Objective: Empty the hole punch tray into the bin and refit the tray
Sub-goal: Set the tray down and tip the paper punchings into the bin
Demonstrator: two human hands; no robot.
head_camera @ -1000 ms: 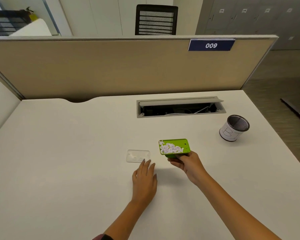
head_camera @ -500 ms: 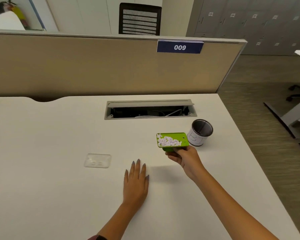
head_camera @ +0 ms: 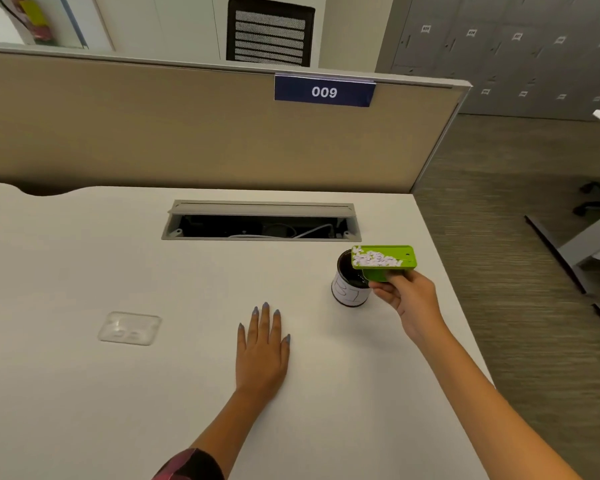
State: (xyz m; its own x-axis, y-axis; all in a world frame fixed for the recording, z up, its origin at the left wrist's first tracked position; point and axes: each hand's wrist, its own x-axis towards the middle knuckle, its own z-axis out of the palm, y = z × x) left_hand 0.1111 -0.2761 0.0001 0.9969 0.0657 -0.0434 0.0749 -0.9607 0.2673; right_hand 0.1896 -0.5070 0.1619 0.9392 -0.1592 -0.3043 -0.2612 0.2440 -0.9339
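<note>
The right hand held the green hole punch from below, its fingers curled closed around the lower body of the tool, underside turned upward. White paper chads lay spread across that upturned green face. The hole punch was raised off the desk and sat over the right-hand portion of the bin's mouth, its left end overlapping the rim; whether it touched the rim could not be determined. The bin was a small cylindrical container with a dark interior and a white label carrying handwritten marks, standing upright on the desk at roughly 2 o'clock from the left hand. The left hand rested palm down on the desk, fingers extended and slightly spread, holding nothing. A clear plastic tray lay flat on the desk at about 9 o'clock from the left hand, well apart from the bin and the hole punch. At 12 o'clock from the left hand, toward the rear of the desk, a cable access hatch stood open, with wiring visible inside. Behind the desk ran a beige partition bearing a blue plate marked 009. A black mesh office chair showed beyond the partition, and grey lockers lined the wall at about 1 o'clock. A dark patterned sleeve covered the left forearm at the lower edge of the view.
</note>
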